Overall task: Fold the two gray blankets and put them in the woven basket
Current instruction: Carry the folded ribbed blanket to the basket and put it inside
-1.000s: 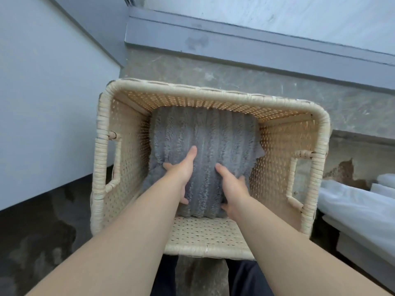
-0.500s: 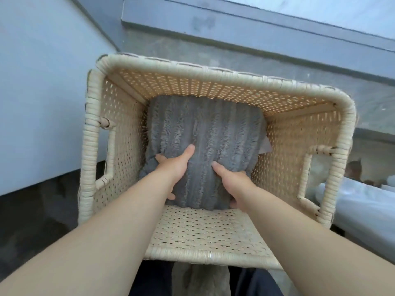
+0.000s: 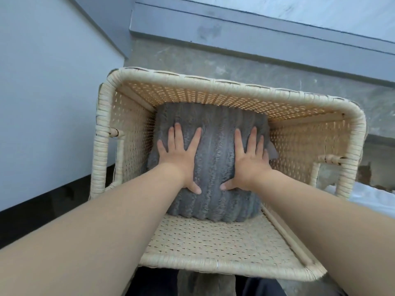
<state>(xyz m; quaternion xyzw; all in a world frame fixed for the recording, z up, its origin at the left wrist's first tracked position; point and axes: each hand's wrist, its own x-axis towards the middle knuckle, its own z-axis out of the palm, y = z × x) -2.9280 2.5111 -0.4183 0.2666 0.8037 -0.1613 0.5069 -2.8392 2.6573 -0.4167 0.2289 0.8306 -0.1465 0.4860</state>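
A folded gray ribbed blanket [image 3: 213, 146] lies inside the woven basket [image 3: 213, 82], filling its far half against the back wall. My left hand [image 3: 181, 159] presses flat on the blanket's left side, fingers spread and straight. My right hand [image 3: 248, 161] presses flat on its right side in the same way. A loose corner of the blanket sticks out toward the basket's right wall. Whether one or two blankets lie in the pile cannot be told.
The basket stands on a gray stone floor [image 3: 277, 67] near a pale wall [image 3: 42, 103] on the left and a gray baseboard ledge [image 3: 256, 37] behind. White bedding [image 3: 374, 199] shows beyond the basket's right handle. My dark trouser legs [image 3: 154, 283] are below the front rim.
Both hands let go of the blanket's near edge, slid forward on top of it and flattened with fingers spread. The blanket now sits lower and flatter in the basket.
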